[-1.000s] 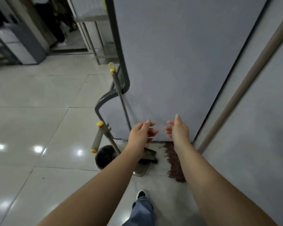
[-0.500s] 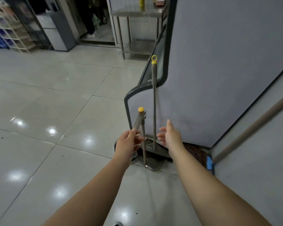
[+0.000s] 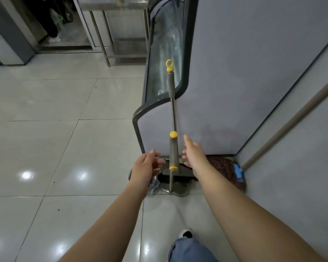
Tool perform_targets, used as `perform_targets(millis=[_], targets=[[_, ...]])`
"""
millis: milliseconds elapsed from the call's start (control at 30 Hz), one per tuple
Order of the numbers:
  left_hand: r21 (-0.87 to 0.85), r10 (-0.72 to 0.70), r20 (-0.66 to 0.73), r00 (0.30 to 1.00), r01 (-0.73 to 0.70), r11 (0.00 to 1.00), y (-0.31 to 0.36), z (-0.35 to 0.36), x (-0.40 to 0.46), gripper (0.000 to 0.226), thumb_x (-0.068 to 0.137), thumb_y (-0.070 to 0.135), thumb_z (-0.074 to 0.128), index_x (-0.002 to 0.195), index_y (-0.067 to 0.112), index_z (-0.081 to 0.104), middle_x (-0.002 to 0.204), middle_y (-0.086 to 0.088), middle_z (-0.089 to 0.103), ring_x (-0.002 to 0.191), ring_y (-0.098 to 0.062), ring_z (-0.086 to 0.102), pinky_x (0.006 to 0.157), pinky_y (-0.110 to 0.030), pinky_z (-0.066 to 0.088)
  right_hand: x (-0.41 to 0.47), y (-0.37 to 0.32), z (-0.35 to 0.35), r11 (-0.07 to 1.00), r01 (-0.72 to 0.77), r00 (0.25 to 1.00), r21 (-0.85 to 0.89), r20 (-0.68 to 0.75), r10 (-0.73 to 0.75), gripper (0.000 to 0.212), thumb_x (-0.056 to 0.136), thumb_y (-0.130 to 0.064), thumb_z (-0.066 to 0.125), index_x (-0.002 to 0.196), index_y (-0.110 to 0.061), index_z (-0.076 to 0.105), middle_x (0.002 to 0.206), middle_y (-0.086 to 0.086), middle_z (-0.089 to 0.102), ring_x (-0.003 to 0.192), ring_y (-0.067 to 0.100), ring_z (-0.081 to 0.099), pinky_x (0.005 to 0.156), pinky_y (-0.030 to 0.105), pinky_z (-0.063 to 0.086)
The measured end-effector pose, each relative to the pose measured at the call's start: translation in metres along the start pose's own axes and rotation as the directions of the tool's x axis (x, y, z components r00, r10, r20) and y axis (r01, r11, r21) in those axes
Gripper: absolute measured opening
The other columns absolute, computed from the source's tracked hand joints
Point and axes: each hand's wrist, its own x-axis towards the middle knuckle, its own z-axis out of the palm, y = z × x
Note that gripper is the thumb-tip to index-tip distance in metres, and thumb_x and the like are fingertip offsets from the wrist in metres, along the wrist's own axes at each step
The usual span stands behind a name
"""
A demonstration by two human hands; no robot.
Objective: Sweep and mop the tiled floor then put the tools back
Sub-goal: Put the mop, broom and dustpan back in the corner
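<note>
At the bottom of the frame a knee in blue cloth [image 3: 189, 248] and the tip of a white shoe [image 3: 186, 233] show over the glossy pale tiled floor [image 3: 55, 148]. Two bare forearms reach up from there. The left hand [image 3: 144, 168] and the right hand [image 3: 192, 154] flank the tools in the lower middle of the frame, fingers loosely spread and each grip empty; neither hand plainly touches a handle.

Between them stands the short grey dustpan handle with yellow caps at both ends [image 3: 173, 151], upright, its thin rod running down into the metal dustpan [image 3: 175, 188] on the floor. Behind it the long grey metal broom handle with a yellow hanging ring on top [image 3: 171, 95] rises past centre frame and leans on the edge of the tall grey cabinet with a curved glass front [image 3: 235, 72]. The dark broom head [image 3: 170, 177] sits in the pan.

To the right, a reddish-brown string mop head with a blue clip [image 3: 225, 171] lies in the corner, its beige pole [image 3: 292, 120] slanting to the upper right along the grey wall [image 3: 301, 176].

Farther off, at the top, stands a steel-legged desk [image 3: 102, 35].
</note>
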Motion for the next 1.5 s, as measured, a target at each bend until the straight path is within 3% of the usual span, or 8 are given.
perform_targets(millis=[200,500,867,967,1067,1200,1400,1500], targets=[[0.032,-0.049,0.03,0.998,0.048,0.998,0.011,0.012,0.053,0.027,0.097,0.033,0.044,0.088,0.015,0.063,0.069,0.001,0.065,0.068,-0.012,0.059,0.062,-0.023,0.043,0.044,-0.011,0.008,0.953,-0.278,0.929,-0.118,0.218,0.298,0.06,0.074,-0.076,0.046,0.111,-0.029,0.042,0.105,0.005,0.058,0.093,0.022,0.058,0.073,0.033,0.045],[0.142,-0.109,0.128,0.986,0.09,0.986,0.039,0.013,0.129,0.027,0.097,0.035,0.045,0.088,0.016,0.062,0.071,0.0,0.065,0.073,-0.013,0.058,0.072,-0.03,0.042,0.084,-0.008,0.023,0.892,-0.452,0.834,-0.004,0.352,0.425,0.05,0.08,-0.069,0.048,0.096,-0.023,0.058,0.086,0.008,0.067,0.079,0.025,0.066,0.064,0.031,0.049],[0.406,-0.208,0.315,0.926,0.067,0.911,0.074,0.032,0.255,0.025,0.096,0.039,0.044,0.088,0.02,0.057,0.084,-0.001,0.061,0.073,-0.013,0.054,0.069,-0.028,0.043,0.087,-0.017,0.023,0.872,-0.487,0.873,0.051,0.045,0.485,0.065,0.086,-0.064,0.045,0.138,-0.026,0.041,0.08,-0.004,0.046,0.066,0.014,0.05,0.058,0.021,0.048],[0.402,-0.047,0.313,0.948,-0.087,0.912,0.101,0.044,0.291,0.018,0.095,0.037,0.049,0.087,0.021,0.054,0.091,0.0,0.058,0.08,-0.013,0.054,0.071,-0.026,0.046,0.085,-0.015,0.021,0.863,-0.496,0.864,0.097,-0.043,0.501,0.06,0.083,-0.065,0.049,0.128,-0.025,0.051,0.073,-0.003,0.052,0.057,0.013,0.052,0.046,0.02,0.043],[0.407,0.043,0.374,0.927,-0.205,0.89,0.121,0.065,0.315,0.041,0.092,0.037,0.054,0.125,0.014,0.049,0.113,0.0,0.052,0.103,-0.016,0.053,0.081,-0.03,0.049,0.086,-0.013,0.016,0.862,-0.47,0.857,0.192,-0.133,0.497,0.05,0.076,-0.062,0.06,0.105,-0.021,0.059,0.042,0.0,0.049,0.038,0.014,0.045,0.046,0.025,0.04],[0.387,0.092,0.422,0.902,-0.271,0.882,0.132,0.083,0.337,0.072,0.09,0.036,0.058,0.148,0.02,0.019,0.143,-0.005,0.037,0.128,-0.02,0.042,0.105,-0.041,0.039,0.083,-0.017,0.01,0.877,-0.447,0.838,0.179,-0.259,0.48,0.047,0.073,-0.058,0.067,0.089,-0.014,0.062,0.059,0.006,0.051,0.048,0.018,0.047,0.051,0.027,0.042],[0.329,0.149,0.518,0.842,-0.357,0.875,0.137,0.104,0.353,0.035,0.094,0.019,0.052,0.128,0.013,0.044,0.089,0.008,0.057,0.078,-0.005,0.056,0.052,-0.011,0.047,0.081,-0.026,-0.008,0.917,-0.395,0.864,-0.045,-0.357,0.355,0.028,0.084,-0.044,0.063,0.073,-0.018,0.062,0.06,-0.002,0.049,0.051,0.01,0.047,0.04,0.017,0.036],[0.358,0.225,0.491,0.842,-0.43,0.829,0.136,0.11,0.353,0.021,0.092,0.017,0.055,0.113,0.013,0.051,0.079,0.008,0.053,0.068,-0.003,0.052,0.049,-0.002,0.041,0.085,-0.032,-0.022,0.918,-0.376,0.875,-0.127,-0.375,0.307,0.021,0.086,-0.039,0.063,0.086,-0.018,0.065,0.065,-0.002,0.052,0.056,0.01,0.049,0.045,0.019,0.039]])
